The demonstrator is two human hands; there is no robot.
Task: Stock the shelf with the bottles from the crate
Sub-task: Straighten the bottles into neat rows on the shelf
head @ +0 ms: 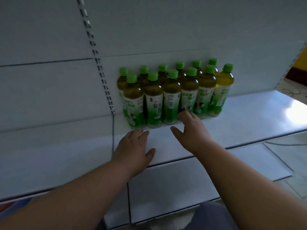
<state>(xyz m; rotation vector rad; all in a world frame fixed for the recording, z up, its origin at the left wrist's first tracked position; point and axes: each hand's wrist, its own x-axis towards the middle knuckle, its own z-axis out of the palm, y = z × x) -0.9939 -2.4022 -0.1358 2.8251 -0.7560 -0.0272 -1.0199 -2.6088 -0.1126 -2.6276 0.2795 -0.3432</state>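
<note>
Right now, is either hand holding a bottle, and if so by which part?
Neither. The left hand is open over the shelf in front of the bottles. The right hand is open too, its fingers at the front row's base, gripping nothing.

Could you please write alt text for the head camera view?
Two empty, open hands, left hand and right hand, reach toward green-capped plastic tea bottles standing upright in two rows on a white metal shelf, against its back panel.

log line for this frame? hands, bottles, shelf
left hand: empty, open | right hand: empty, open, at front row | bottles: two rows upright on shelf | crate: not visible
</note>
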